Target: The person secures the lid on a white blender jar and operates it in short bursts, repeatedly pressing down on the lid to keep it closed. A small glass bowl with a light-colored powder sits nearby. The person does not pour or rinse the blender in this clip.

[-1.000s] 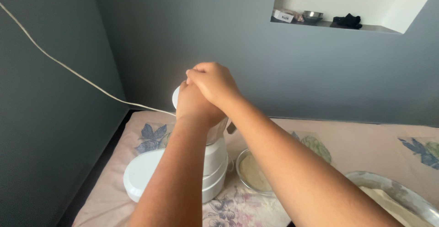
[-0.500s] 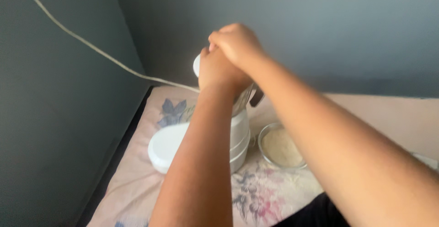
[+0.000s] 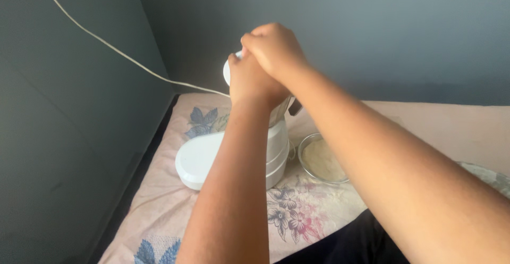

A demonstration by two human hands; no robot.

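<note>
Grinder jar (image 3: pixel 280 112) sits upright on the white mixer base (image 3: pixel 212 157), at the back left corner of the desk (image 3: pixel 425 123), which is covered with a floral cloth (image 3: pixel 297 216). Both hands are stacked on top of it: the left hand (image 3: pixel 254 83) lies curled over the white lid (image 3: pixel 227 71), and the right hand (image 3: pixel 273 48) lies over the left, pressing down. The grip of each hand is closed, though the fingers' contact with the lid is hidden under the palms.

The jar looks like rigid metal with a hard plastic lid, so it should not yield under pressure. Judging by its build and the motor base beneath, the whole unit is probably fairly heavy and steady, yet tall enough to rock if pushed sideways. The smooth lid may be slippery, so a flat palm bearing straight down seems the safest hold; the dark handle (image 3: pixel 295 107) jutting to the right offers a second place to take hold.

A cord (image 3: pixel 122 54) runs from the mixer up across the grey wall. Just right of the base stands a glass bowl (image 3: pixel 321 160) holding pale powder, close enough to be knocked.
</note>
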